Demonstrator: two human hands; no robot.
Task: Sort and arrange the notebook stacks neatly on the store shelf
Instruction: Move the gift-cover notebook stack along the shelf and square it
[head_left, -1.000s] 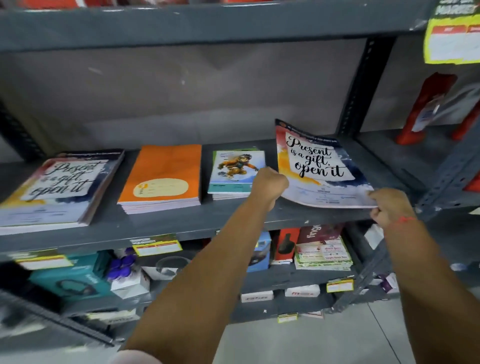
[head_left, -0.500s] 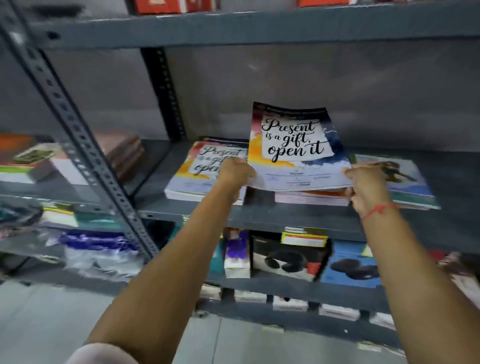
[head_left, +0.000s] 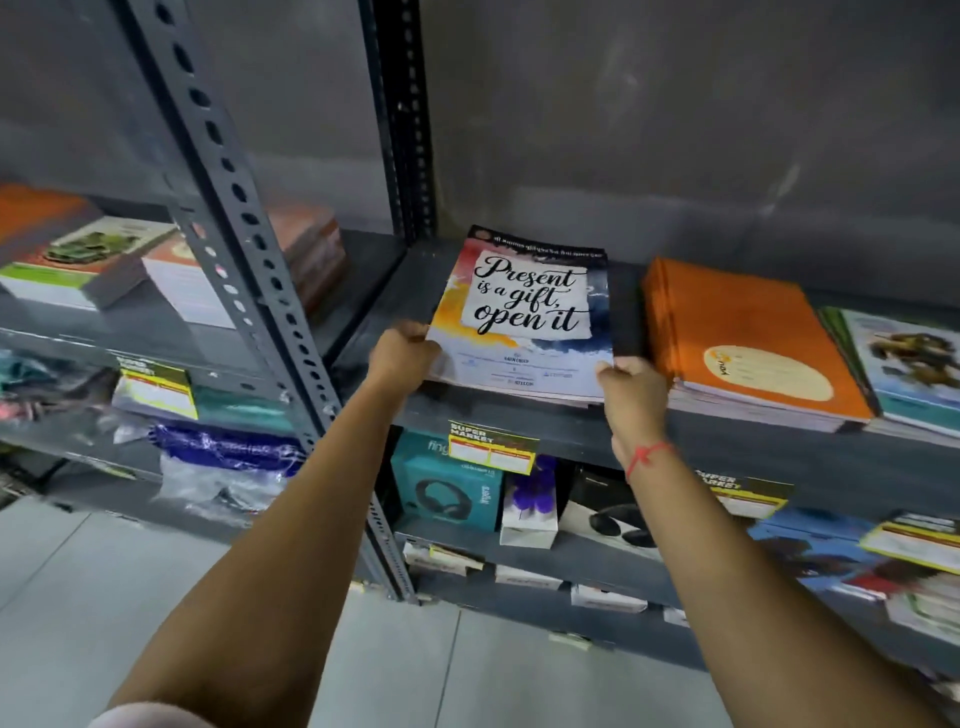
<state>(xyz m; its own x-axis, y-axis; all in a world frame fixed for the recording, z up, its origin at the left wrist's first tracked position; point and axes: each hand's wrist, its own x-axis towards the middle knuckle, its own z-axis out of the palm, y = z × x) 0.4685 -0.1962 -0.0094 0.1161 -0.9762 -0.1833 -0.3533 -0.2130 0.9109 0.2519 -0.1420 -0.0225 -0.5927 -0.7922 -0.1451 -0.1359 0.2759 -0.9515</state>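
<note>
A "Present is a gift, open it" notebook (head_left: 527, 317) lies on top of a stack of the same notebooks at the left end of the grey shelf (head_left: 727, 441). My left hand (head_left: 402, 353) grips its front left corner. My right hand (head_left: 631, 387), with a red thread at the wrist, grips its front right corner. Right of it sits an orange notebook stack (head_left: 748, 338), then a stack with a cartoon cover (head_left: 914, 364) at the frame's right edge.
A perforated grey upright (head_left: 244, 249) divides this bay from the left bay, which holds more notebook stacks (head_left: 88, 260). Yellow price labels (head_left: 491, 447) hang on the shelf edge. Boxed headphones (head_left: 447, 483) and other boxes fill the shelf below. Grey floor tiles lie beneath.
The notebook has travelled left, from the right end of the shelf, over the orange stack, down onto the matching stack at the left end. Both hands kept their hold.
</note>
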